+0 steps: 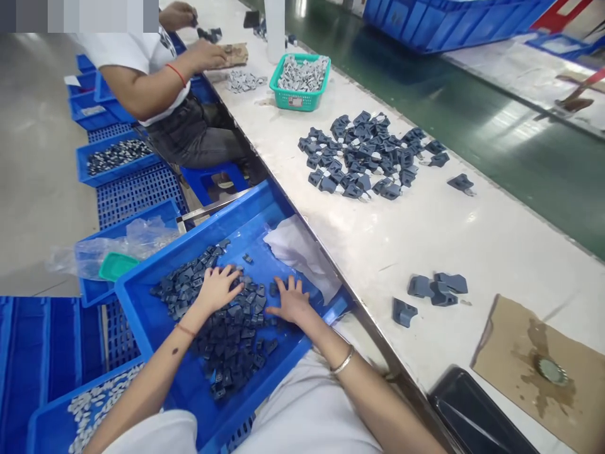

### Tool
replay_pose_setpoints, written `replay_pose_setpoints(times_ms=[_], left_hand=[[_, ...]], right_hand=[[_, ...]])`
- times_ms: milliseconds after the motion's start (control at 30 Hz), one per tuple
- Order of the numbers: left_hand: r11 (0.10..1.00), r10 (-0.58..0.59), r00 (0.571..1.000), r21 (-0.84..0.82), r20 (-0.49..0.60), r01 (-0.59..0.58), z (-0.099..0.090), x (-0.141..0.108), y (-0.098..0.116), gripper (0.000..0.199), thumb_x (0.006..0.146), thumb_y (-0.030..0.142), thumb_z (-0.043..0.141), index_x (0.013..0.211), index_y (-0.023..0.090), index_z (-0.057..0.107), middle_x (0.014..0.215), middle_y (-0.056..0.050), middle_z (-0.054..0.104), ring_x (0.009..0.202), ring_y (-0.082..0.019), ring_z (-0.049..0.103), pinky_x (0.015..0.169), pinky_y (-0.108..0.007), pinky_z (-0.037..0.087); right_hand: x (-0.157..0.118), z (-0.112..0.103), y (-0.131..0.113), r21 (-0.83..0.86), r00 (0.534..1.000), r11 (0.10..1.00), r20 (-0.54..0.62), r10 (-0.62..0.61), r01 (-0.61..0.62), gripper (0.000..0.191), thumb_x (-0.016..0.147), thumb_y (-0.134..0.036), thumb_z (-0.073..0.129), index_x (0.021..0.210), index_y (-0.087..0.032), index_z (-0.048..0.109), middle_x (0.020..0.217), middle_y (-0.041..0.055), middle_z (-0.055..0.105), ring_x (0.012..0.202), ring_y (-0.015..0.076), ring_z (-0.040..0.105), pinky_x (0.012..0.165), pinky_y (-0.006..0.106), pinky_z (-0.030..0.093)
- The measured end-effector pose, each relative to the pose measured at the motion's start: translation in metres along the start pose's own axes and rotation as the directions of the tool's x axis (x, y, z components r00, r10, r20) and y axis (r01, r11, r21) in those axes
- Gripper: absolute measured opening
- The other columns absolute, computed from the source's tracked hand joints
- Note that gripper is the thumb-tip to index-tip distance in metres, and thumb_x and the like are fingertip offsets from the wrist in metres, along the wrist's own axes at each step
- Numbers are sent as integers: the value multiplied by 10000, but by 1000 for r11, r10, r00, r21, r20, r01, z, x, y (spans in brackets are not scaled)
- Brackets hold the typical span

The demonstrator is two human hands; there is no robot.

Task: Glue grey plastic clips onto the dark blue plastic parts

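A blue plastic bin (189,243) rests tilted at my lap, with a heap of small dark grey plastic parts (227,353) inside. My left hand (218,291) lies over the heap, fingers spread, touching the parts. On the heap's right side, my right hand (290,301) is also spread, beside a few loose parts. Neither hand grips anything that I can see. A sheet of clear plastic and a white cloth (302,252) lie at the bin's far right side. Several larger dark grey pieces (437,288) sit on the white table (378,252) to the right.
A big group of dark grey assemblies (363,154) covers the table's middle. Beyond stands a green basket (302,99) of light grey parts. Stained cardboard (515,353) and a black phone-like object (477,410) are near right. Another person (142,82) sits at far left, by blue bins (113,180).
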State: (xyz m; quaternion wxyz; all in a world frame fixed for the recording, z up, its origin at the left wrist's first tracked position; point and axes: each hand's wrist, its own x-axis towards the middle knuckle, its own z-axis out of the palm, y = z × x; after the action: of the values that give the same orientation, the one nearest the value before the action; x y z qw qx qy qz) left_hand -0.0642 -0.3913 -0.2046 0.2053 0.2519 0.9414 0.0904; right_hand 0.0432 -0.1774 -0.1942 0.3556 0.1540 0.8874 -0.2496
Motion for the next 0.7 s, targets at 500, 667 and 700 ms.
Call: replay_pose_setpoints(times_ms=[500, 667, 700], left_hand=[[519, -848, 509, -429, -149, 739, 55, -103, 2, 474, 1002, 414, 694, 1409, 185, 615, 1489, -139, 602, 1335, -318, 615, 1113, -581, 544], [414, -893, 440, -551, -93, 724, 71, -103, 19, 439, 1004, 421, 690, 1377, 196, 637, 1491, -134, 600, 1328, -309, 616, 1110, -564, 547], [405, -892, 443, -581, -84, 706, 74, -103, 24, 437, 1004, 420, 689, 1377, 199, 637, 1494, -133, 598, 1329, -308, 615, 1109, -561, 548]], right_hand=[[19, 17, -38, 59, 934, 932, 0, -357, 357, 708, 992, -459, 704, 1621, -274, 438, 1746, 131, 313, 1571, 416, 352, 1242, 709, 347], [9, 30, -42, 105, 924, 920, 29, -381, 376, 630, 998, -462, 698, 1556, -241, 509, 1657, 141, 440, 1474, 372, 486, 1179, 641, 458], [6, 33, -42, 118, 920, 916, 39, -391, 384, 606, 999, -464, 697, 1534, -234, 530, 1627, 140, 475, 1449, 360, 512, 1166, 626, 474]])
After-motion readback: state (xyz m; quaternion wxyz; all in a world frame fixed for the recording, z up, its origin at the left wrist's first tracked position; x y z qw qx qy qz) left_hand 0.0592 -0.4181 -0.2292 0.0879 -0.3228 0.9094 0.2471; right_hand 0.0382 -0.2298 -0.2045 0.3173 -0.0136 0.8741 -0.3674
